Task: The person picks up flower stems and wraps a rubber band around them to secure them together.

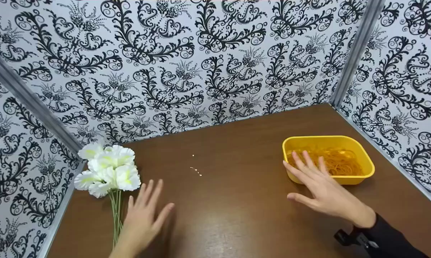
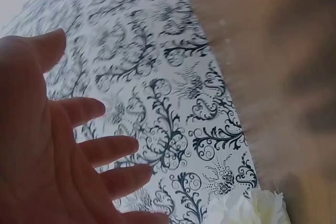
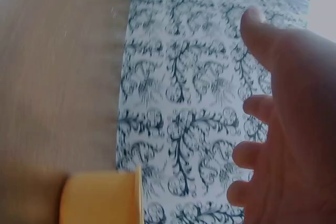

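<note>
White artificial flowers with thin green stems lie on the left side of the brown table. My left hand, fingers spread, hovers just right of the stems and holds nothing; its palm and fingers also show in the left wrist view. On the right stands a yellow plastic tub with a tangle of orange-brown rubber bands inside. My right hand is above the tub's near left side, its fingers spread and nothing in them. Whether it touches the rim I cannot tell.
Several small pale bits lie on the middle of the brown table. Walls with black scroll patterns enclose the table at the back and both sides. A small black device sits at the right wrist.
</note>
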A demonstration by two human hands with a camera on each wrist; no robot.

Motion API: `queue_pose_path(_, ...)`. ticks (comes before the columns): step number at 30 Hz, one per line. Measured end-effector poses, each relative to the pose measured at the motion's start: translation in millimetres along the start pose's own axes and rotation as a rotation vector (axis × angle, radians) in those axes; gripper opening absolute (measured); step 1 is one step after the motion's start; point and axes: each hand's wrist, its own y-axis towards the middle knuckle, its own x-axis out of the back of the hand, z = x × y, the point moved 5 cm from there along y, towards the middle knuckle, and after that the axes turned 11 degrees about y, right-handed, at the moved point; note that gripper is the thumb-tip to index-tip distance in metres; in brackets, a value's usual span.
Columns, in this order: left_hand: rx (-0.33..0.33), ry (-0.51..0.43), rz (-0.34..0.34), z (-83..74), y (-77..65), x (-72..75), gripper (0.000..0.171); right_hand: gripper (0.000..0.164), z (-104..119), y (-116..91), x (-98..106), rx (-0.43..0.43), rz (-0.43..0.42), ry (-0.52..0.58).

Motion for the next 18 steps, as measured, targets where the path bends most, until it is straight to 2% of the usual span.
queue_pose_path(3,0.032,-0.138,-0.039,18.5,-5.2,10.5,0.071,0.080,9.6,0.2,-0.2,0.041,-0.032,0.175)
queue_pose_path(5,0.072,-0.210,-0.053,38.1,-10.2,17.4,0.070,0.077,13.4,0.8,-1.2,0.032,-0.035,0.305)
queue_pose_path(7,0.151,-0.272,-0.052,62.2,-15.9,21.9,0.067,0.070,14.5,1.0,-4.6,-0.002,-0.026,0.452)
queue_pose_path(8,0.214,-0.308,-0.033,75.7,-19.3,22.4,0.066,0.067,14.2,1.3,-7.3,-0.022,-0.015,0.531)
queue_pose_path(11,0.430,-0.410,0.087,116.3,-29.3,16.1,0.071,0.056,10.1,1.6,-19.7,-0.106,0.036,0.749)
queue_pose_path(13,0.570,-0.473,0.201,139.5,-35.7,6.0,0.078,0.052,7.2,1.9,-29.8,-0.158,0.082,0.856)
queue_pose_path(16,0.693,-0.625,0.362,163.2,-40.3,-12.1,0.087,0.050,4.0,3.2,-45.1,-0.215,0.153,0.933)
queue_pose_path(18,0.751,-0.792,0.419,170.0,-39.2,-25.1,0.088,0.050,3.4,5.6,-53.6,-0.224,0.196,0.955)
